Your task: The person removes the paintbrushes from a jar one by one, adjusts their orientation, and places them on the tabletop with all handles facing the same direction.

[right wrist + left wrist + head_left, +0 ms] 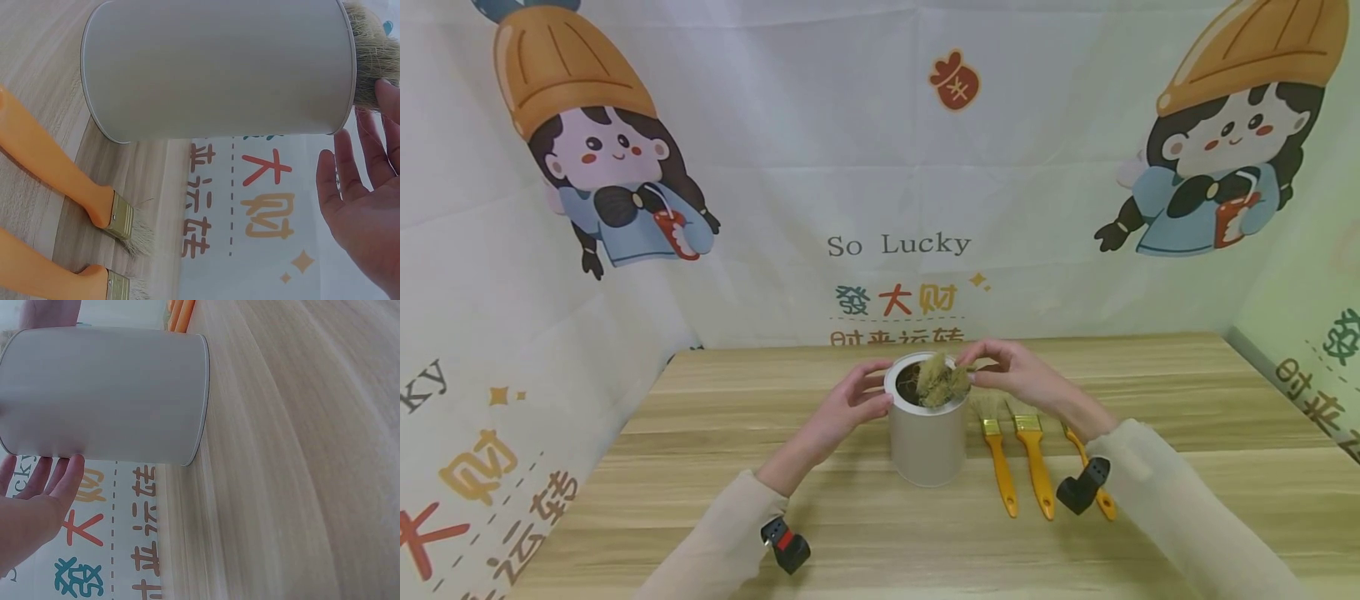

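A pale grey cylindrical canister (pixel 927 442) with a white ring top stands upright on the wooden table. Bushy tan brush bristles (pixel 943 382) stick out of its dark opening. From the left side, my left hand (pixel 848 407) holds the canister near its rim; the left wrist view shows several curved fingertips (pixel 72 465) against the wall. At the right rim, my right hand (pixel 1011 375) pinches the edge of the bristles (pixel 374 56), the thumb against them. Two of its other fingers extend beside the rim. Whatever lies lower inside the canister is hidden.
Two orange-handled paintbrushes, a narrower one (pixel 1000 467) and a wider one (pixel 1036 467), lie right of the canister. A third slim orange handle (pixel 1105 504) is partly covered by the right arm. Behind the table (pixel 850 533) hangs a printed white cloth (pixel 775 167).
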Demonstrator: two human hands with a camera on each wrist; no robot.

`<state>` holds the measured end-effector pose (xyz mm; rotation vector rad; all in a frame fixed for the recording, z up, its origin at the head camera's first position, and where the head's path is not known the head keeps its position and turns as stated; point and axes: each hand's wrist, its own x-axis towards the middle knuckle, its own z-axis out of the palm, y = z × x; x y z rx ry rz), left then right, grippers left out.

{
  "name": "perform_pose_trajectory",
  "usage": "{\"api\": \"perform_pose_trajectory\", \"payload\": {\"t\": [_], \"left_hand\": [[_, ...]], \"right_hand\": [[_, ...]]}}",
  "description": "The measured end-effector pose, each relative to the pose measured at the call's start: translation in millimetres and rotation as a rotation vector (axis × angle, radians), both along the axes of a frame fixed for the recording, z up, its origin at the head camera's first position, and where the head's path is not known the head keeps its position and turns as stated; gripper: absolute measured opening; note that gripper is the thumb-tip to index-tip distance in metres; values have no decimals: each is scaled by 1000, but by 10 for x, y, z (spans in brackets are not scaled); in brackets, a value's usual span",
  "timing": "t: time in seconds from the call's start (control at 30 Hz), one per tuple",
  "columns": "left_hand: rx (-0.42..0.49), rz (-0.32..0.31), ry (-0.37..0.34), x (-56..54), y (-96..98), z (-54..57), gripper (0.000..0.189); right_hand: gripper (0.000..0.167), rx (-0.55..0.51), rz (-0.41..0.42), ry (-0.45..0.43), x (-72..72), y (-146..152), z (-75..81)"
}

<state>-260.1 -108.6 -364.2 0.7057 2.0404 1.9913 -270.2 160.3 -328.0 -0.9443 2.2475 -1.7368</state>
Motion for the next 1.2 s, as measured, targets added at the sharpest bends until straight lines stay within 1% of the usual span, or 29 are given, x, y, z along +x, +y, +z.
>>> {"api": "perform_pose_trajectory", "payload": {"t": [0.27, 0.43, 0.6, 0.77, 0.97, 1.2], "left_hand": [[1, -1, 4, -13, 1, -16, 50], [2, -4, 9, -12, 3, -19, 52], [-4, -4, -11, -8, -4, -14, 52], [-2, -10, -18, -8, -6, -10, 52], [-7, -8, -16, -6, -3, -9, 52], [-8, -10, -17, 3, 5, 1, 52]], "right_hand": [[7, -28, -23, 5, 12, -23, 12], [9, -38, -29, -1, 28, -26, 40], [12, -34, -62, 3, 36, -29, 69], [11, -62, -77, -17, 63, -24, 117], [9, -96, -83, 19, 83, -16, 191], [8, -114, -87, 32, 102, -2, 245]]}}
